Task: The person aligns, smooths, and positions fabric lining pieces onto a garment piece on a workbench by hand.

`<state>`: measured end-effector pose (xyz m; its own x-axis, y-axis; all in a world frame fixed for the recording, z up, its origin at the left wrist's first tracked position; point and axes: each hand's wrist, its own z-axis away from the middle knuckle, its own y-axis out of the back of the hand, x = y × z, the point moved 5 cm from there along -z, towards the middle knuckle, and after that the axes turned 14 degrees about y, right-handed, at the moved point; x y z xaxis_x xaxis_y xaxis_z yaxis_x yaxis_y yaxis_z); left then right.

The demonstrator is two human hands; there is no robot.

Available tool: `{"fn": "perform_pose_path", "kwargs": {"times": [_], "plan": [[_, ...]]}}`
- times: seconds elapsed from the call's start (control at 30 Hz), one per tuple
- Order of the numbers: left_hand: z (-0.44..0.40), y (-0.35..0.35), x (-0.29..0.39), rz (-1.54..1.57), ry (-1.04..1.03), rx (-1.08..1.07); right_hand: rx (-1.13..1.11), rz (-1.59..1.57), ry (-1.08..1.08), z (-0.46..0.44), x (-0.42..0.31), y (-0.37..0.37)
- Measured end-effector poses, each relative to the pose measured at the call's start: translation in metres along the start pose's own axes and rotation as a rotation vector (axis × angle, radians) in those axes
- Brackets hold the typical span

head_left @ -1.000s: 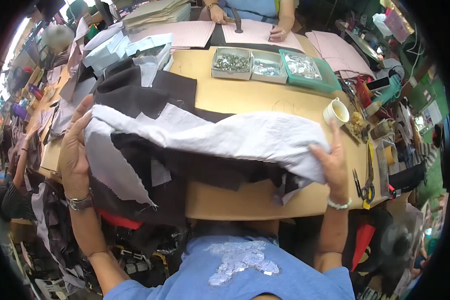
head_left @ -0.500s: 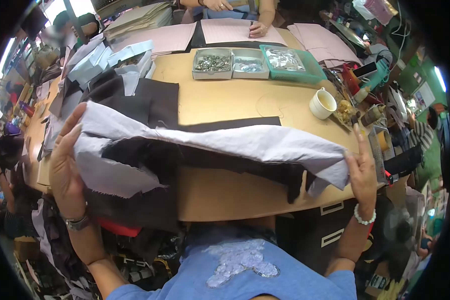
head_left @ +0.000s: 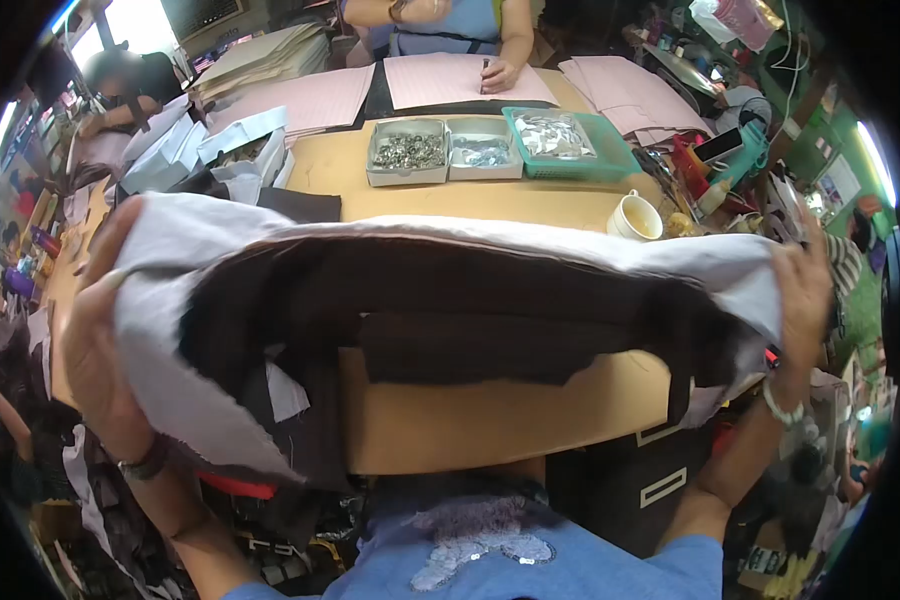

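A long piece of white cloth (head_left: 450, 228) with a dark brown fabric side (head_left: 400, 280) is stretched between my two hands above the table. My left hand (head_left: 105, 360) grips its left end, with the fingertips behind the cloth. My right hand (head_left: 803, 300) grips the right end and is slightly blurred. The cloth's white part hangs down in a frayed flap (head_left: 185, 390) beside my left hand. A dark strip (head_left: 480, 350) shows below the held cloth; I cannot tell whether it is attached or lies on the table.
Boxes of metal fasteners (head_left: 408, 152) and small bluish pieces (head_left: 482, 152) stand beside a green basket (head_left: 610, 155). A white cup (head_left: 634, 217) of yellowish liquid stands at right. Across the table (head_left: 440, 435), another person's hand (head_left: 498, 77) holds a pen over pink sheets (head_left: 420, 85).
My hands have moved farther apart, the right one outward and upward. The cloth is now spread wider, showing more of its dark side. The view has shifted slightly.
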<state>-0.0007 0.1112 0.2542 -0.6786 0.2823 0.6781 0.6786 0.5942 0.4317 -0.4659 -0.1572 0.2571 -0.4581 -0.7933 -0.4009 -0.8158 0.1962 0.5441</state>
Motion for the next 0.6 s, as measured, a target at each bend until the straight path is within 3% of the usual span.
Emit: {"fn": "perform_pose_path", "kwargs": {"times": [0.03, 0.1, 0.13, 0.2, 0.27, 0.3, 0.43, 0.47, 0.57, 0.6], "plan": [[-0.006, -0.009, -0.01, 0.048, -0.029, -0.003, -0.067, -0.04, -0.064, -0.003, 0.015, -0.022], [-0.025, -0.024, -0.069, 0.958, 0.816, -0.112, -0.167, -0.047, -0.153, -0.015, 0.033, -0.064], [-0.044, -0.024, -0.078, 0.855, 0.782, -0.124, -0.202, -0.008, -0.175, -0.024, 0.038, -0.081], [-0.09, -0.022, -0.095, 0.648, 0.703, -0.139, -0.059, -0.21, -0.029, -0.055, 0.092, -0.1], [-0.14, 0.002, -0.112, 0.798, 0.566, -0.218, 0.137, -0.185, 0.051, -0.097, 0.068, -0.092], [-0.149, 0.001, -0.072, 0.61, 0.488, 0.03, 0.218, -0.295, 0.105, -0.115, 0.057, -0.086], [-0.165, 0.042, -0.051, 0.736, 0.527, 0.31, 0.415, -0.327, 0.246, -0.152, 0.046, -0.048], [-0.155, 0.041, -0.042, 0.564, 0.404, 0.214, 0.415, -0.325, 0.235, -0.149, 0.049, -0.051], [-0.117, 0.023, -0.06, 0.462, 0.392, 0.145, 0.356, -0.273, 0.179, -0.114, 0.043, -0.079], [-0.104, 0.026, -0.092, 0.428, 0.473, -0.024, 0.297, -0.22, 0.149, -0.099, 0.044, -0.094]]}}
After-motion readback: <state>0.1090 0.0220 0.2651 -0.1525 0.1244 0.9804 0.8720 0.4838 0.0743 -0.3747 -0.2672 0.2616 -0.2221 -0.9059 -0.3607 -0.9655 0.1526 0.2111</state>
